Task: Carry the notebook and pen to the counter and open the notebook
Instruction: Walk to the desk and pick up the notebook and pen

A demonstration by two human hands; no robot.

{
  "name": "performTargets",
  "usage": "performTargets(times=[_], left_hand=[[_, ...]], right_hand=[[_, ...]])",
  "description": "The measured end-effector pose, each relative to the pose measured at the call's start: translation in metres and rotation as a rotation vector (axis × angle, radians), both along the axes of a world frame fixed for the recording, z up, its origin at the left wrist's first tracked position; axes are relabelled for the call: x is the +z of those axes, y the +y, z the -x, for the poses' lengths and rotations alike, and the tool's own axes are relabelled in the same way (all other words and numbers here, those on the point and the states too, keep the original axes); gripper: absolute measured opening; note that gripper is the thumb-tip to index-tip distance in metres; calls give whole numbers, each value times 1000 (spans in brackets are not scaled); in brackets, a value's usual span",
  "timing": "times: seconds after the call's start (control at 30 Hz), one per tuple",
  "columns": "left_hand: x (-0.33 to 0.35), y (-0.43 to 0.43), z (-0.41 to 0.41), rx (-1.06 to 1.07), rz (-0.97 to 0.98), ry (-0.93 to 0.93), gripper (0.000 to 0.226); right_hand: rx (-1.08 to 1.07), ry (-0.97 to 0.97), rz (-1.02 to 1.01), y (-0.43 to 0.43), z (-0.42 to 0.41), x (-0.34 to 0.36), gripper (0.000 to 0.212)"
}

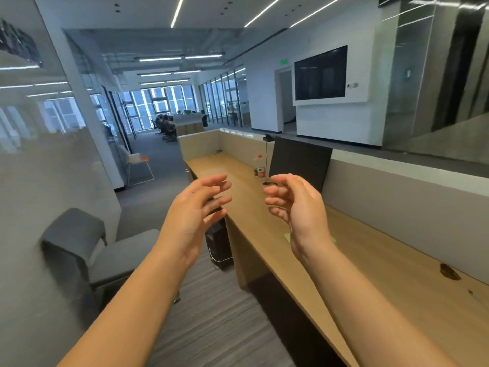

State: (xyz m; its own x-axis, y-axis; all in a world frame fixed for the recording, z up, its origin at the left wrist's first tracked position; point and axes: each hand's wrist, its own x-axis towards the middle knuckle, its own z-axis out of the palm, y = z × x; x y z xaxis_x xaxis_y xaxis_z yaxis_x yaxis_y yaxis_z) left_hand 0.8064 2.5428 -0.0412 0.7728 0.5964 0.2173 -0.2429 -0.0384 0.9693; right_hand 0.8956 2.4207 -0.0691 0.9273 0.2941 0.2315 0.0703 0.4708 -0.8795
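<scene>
My left hand and my right hand are raised in front of me, palms facing each other, fingers loosely spread, each holding nothing. They hover above the near edge of a long wooden counter that runs from the lower right toward the back. No notebook or pen shows anywhere in the head view. A pale green sticky note lies on the counter, mostly hidden behind my right wrist.
A dark monitor stands on the counter, with a bottle beside it. A grey chair sits at the left, and a black case stands under the counter. The corridor floor stretches ahead, with people seated at far desks.
</scene>
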Motion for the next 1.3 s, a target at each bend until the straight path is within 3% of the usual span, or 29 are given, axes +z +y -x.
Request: performTargets(times=[0.37,0.53,0.93,1.07,1.23,1.3], left_hand=[[-36,75,-266,-212,12,132,22],[-72,98,-389,-395,8,178,23],[-193,82,-611,-813,0,477,20],[-285,78,-648,-828,-225,629,23],[-396,90,-669,-755,-884,1028,63],[-412,93,-673,-740,-1009,1087,72]], right_hand=[[-204,124,129,65,-228,-40,27],[-338,216,86,85,-324,-79,22],[-695,536,15,83,-476,-175,24],[-744,639,34,72,-495,-223,24],[-766,768,80,60,-509,-278,25],[-782,793,92,56,-512,-292,26]])
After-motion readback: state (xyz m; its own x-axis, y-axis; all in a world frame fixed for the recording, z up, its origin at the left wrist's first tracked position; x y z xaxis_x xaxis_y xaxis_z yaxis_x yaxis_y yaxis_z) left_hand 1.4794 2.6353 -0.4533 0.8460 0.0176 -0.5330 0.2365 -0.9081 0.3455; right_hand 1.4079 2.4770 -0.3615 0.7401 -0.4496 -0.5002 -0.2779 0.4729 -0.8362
